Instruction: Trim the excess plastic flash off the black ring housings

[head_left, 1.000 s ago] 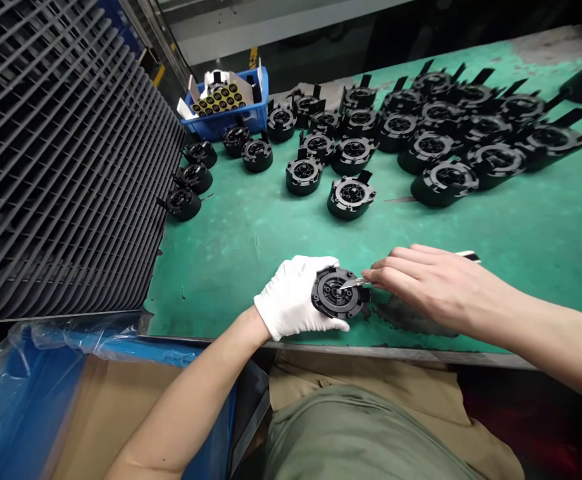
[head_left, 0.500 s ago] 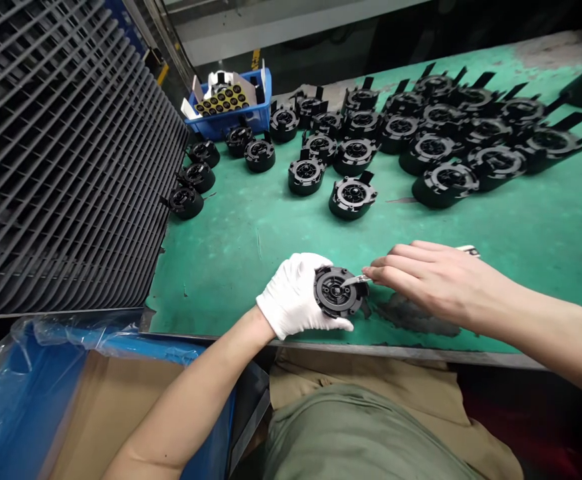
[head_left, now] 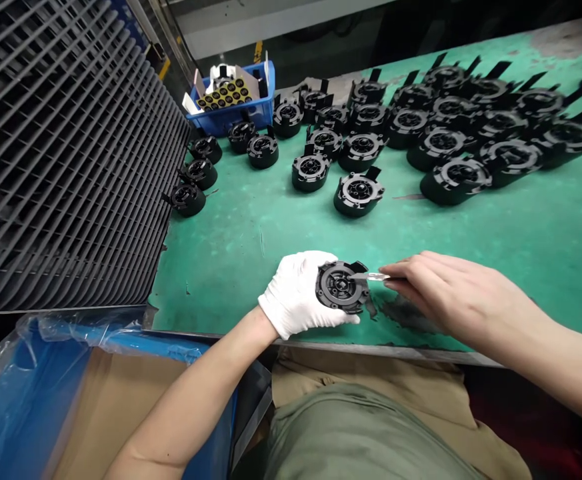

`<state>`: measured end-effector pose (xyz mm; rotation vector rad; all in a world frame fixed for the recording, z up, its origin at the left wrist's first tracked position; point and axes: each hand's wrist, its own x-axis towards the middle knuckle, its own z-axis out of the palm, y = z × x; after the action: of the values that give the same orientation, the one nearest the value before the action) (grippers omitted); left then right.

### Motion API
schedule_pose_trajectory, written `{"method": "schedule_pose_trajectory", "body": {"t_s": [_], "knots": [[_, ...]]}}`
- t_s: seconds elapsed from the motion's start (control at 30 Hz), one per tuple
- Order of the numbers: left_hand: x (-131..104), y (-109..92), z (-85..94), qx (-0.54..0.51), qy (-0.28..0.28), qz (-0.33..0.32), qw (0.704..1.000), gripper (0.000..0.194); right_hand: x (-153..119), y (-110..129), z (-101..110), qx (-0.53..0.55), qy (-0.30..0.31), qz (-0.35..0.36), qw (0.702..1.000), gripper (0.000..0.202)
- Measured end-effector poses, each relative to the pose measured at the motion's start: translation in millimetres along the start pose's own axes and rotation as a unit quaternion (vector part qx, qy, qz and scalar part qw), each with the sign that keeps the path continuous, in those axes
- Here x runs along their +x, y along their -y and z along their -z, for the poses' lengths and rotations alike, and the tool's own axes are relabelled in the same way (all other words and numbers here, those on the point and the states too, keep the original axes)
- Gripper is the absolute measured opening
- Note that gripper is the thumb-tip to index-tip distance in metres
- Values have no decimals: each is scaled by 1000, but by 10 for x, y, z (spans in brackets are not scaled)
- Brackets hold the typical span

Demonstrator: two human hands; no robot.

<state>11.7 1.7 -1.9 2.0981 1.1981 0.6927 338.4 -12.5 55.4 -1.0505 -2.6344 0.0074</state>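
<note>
My left hand (head_left: 301,293), in a white glove, grips a round black plastic housing (head_left: 341,285) by its left side, its ringed, ribbed face turned up. In my bare right hand (head_left: 438,287) is a craft knife (head_left: 371,276), held between thumb and fingers. Its slim blade points left across the housing's upper right face, with the tip near the inner rings; whether it touches cannot be told. The knife's handle is hidden by my fingers. A dark tab juts from the housing's upper right edge, and another piece sticks out at the lower right.
Several similar black housings (head_left: 358,193) stand on the green bench mat (head_left: 251,267). A blue bin (head_left: 221,121) at the back holds a sheet of round black-and-gold stickers (head_left: 225,95). Stacked grey grids (head_left: 71,167) rise at left; below is a plastic-lined blue crate (head_left: 35,387).
The craft knife has shifted right and slightly up, from the housing's centre toward its upper right, and now lies flatter. My right hand has lowered slightly. The view has shifted a little.
</note>
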Motion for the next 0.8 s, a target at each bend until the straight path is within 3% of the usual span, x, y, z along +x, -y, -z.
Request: {"method": "schedule_pose_trajectory", "body": {"t_s": [0.17,0.3,0.6,0.8], "knots": [[43,-28,36,-16,14,-10,1000,108,118,-49,-18,-32,-13,51,998,18],[58,-27,36,-18,18,-11,1000,106,123,-79,-28,-38,-2,66,997,31],[81,-41,37,1,18,-35,999,97,231,-73,141,-59,1,134,989,42],[150,-123,118,40,63,-38,997,80,170,-16,152,-51,14,111,992,40]]}}
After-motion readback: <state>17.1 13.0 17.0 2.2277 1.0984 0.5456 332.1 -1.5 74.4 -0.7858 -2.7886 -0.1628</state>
